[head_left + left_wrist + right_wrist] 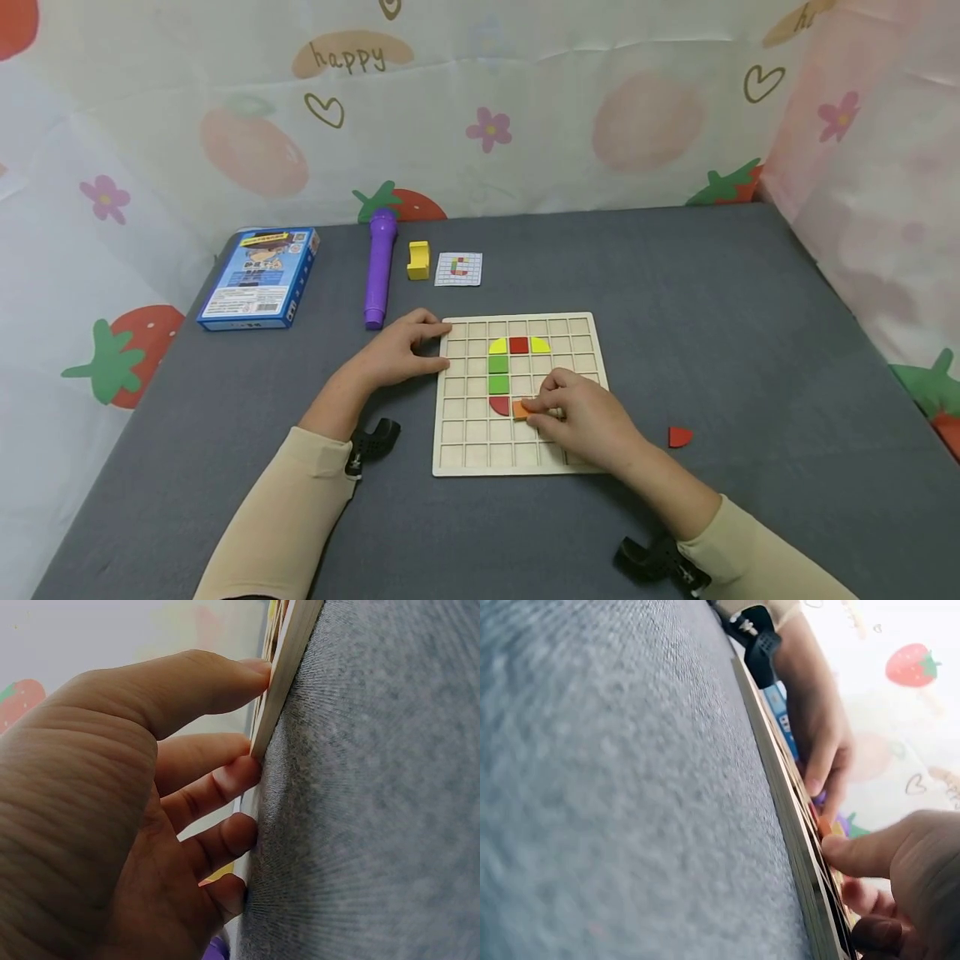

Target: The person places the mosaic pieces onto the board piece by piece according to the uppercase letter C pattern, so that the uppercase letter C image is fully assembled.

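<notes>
A wooden grid board (476, 432) lies on the table. My right hand (581, 414) pinches an orange tile (519, 411) between thumb and fingers, tilted over a cell beside the red quarter-round tile (498, 406). My left hand (397, 352) touches the board's left edge with thumb and forefinger; the left wrist view shows its thumb (240, 679) against the rim and the other fingers loosely bent. Up the grid from the quarter-round sit two green tiles (498, 373). Above them are a red square tile (518, 345) and two yellow quarter-round tiles (539, 345).
One loose red quarter-round tile (679, 437) lies right of the board. Behind the board are a pattern card (447, 279), a yellow block (418, 261) and a purple marker-like stick (380, 271). A blue box (258, 279) rests at the back left of the grey table (720, 317).
</notes>
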The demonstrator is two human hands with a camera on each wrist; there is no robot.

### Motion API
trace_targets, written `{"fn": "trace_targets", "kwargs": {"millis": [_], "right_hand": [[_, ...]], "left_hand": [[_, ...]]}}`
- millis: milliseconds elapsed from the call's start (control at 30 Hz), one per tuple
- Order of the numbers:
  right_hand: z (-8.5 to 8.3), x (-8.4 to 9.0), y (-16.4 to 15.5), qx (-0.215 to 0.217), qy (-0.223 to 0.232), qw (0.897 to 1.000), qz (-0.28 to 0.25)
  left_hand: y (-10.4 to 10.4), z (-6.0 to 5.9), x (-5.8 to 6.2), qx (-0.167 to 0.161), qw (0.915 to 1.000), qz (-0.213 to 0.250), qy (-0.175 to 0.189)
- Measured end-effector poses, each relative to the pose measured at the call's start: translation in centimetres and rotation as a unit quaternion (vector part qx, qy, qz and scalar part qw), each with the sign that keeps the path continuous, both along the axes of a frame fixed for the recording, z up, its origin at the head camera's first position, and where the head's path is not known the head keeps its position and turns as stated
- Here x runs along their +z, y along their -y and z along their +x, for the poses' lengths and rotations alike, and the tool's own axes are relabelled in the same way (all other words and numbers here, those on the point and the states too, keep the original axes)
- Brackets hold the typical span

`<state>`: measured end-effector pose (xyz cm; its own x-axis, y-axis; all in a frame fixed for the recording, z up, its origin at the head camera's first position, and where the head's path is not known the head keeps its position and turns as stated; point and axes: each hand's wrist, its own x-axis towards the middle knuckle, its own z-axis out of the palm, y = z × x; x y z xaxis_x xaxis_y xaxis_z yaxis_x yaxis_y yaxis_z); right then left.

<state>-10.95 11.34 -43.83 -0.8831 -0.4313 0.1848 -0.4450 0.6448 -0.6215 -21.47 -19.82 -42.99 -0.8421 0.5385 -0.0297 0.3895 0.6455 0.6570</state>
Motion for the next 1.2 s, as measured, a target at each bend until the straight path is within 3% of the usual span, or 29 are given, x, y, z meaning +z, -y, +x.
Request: {"fn": "trace_targets", "kwargs": {"millis": [133,233,333,500,700,867,1000,1200], "right_hand": [[0.3,0.0,0.2,-0.023,-0.005,1.000,-0.015],[0.5,0.1,0.2,-0.025,-0.011,1.000,0.003],[0.5,0.4,0.0,-0.007,-0.006,1.000,0.014],[0.5,1.5,-1.5,0.026,0.022,0.999,-0.021],[0.1,3.7,-4.9,0.025,0.093,0.995,-0.007],[-0.1,4.9,-7.7,-0.001,0.166,0.986,0.022],[-0.2,5.2,-9.9,-0.009,0.221,0.974,0.049],[0.1,5.0,-12.6,-0.008,0.254,0.965,0.065]], "left_hand": [[0.0,0.0,0.0,0.001,1.0000,0.001,0.002],[0.0,0.0,-0.1,0.001,1.0000,0.002,0.003],[0.0,0.1,0.0,0.002,1.0000,0.004,0.005],[0.0,0.1,0.0,0.003,1.0000,0.003,0.001],[0.0,0.1,0.1,0.002,1.0000,0.005,0.002],[0.0,0.1,0.1,0.000,1.0000,0.006,0.003],[0.0,0.1,0.0,0.000,1.0000,0.010,0.002],[0.0,0.1,0.0,-0.001,0.9999,0.013,0.003]]}}
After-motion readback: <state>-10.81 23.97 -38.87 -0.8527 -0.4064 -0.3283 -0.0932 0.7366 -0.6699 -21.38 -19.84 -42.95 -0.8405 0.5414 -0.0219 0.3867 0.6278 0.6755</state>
